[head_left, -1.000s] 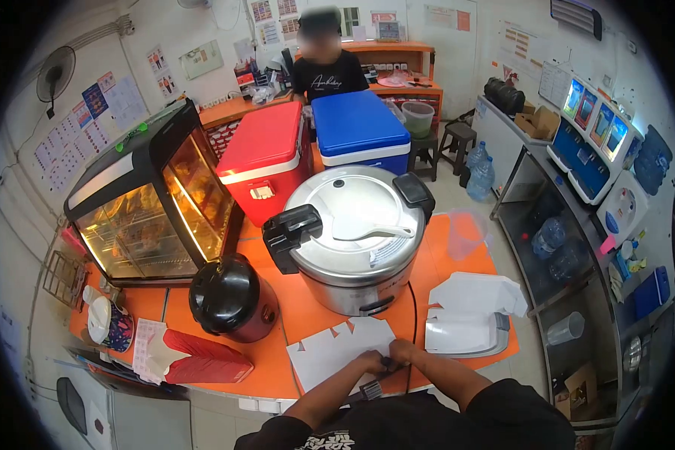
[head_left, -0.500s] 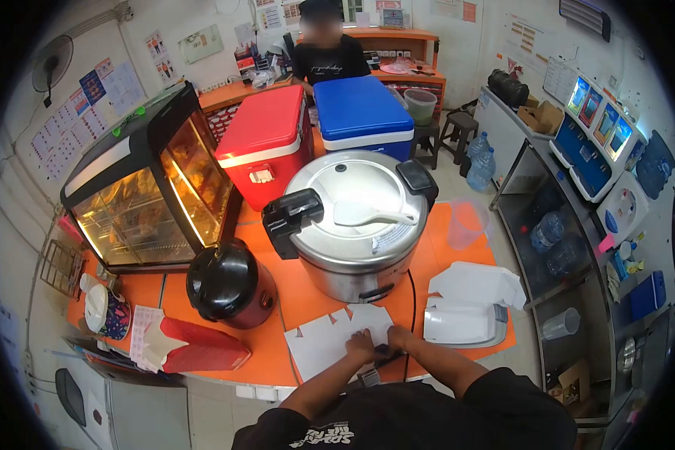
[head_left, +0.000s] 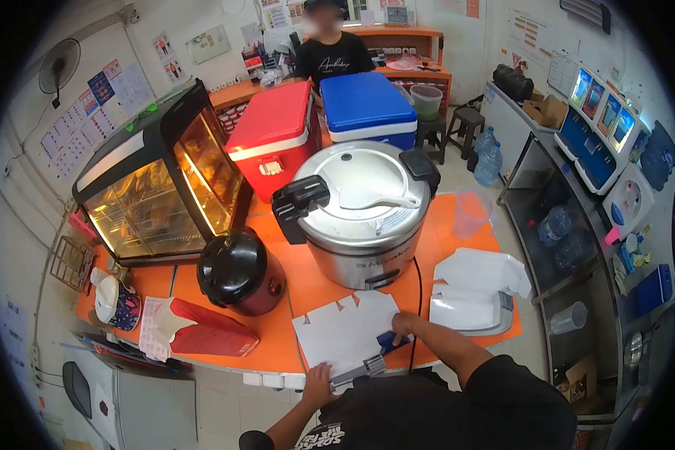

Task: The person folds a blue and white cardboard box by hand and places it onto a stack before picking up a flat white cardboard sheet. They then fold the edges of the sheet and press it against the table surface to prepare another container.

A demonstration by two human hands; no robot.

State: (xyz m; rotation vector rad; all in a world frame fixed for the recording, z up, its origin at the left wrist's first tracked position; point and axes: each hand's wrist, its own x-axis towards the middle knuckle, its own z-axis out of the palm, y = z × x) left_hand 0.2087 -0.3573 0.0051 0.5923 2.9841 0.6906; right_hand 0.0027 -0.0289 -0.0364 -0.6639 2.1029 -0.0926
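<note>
A stack of flat white cardboard sheets (head_left: 345,334) lies on the orange counter (head_left: 300,296) in front of me. My right hand (head_left: 405,324) is closed on a small dark blue object (head_left: 391,342) at the sheets' right edge. My left hand (head_left: 319,377) is at the counter's front edge, touching the near corner of the sheets. Its grip is too small to make out. A metal clip-like tool (head_left: 361,368) lies between my hands.
A big steel rice cooker (head_left: 360,217) with a white paddle on its lid stands behind the sheets, and a black pot (head_left: 236,271) stands to its left. Also here are a glass warmer (head_left: 157,187), red (head_left: 274,135) and blue (head_left: 367,109) coolers, white folded boxes (head_left: 476,292), and a person (head_left: 330,52) behind the coolers.
My hands, joined on the dark object a second ago, have parted. The left has dropped to the counter's front edge. The right stays on the dark object.
</note>
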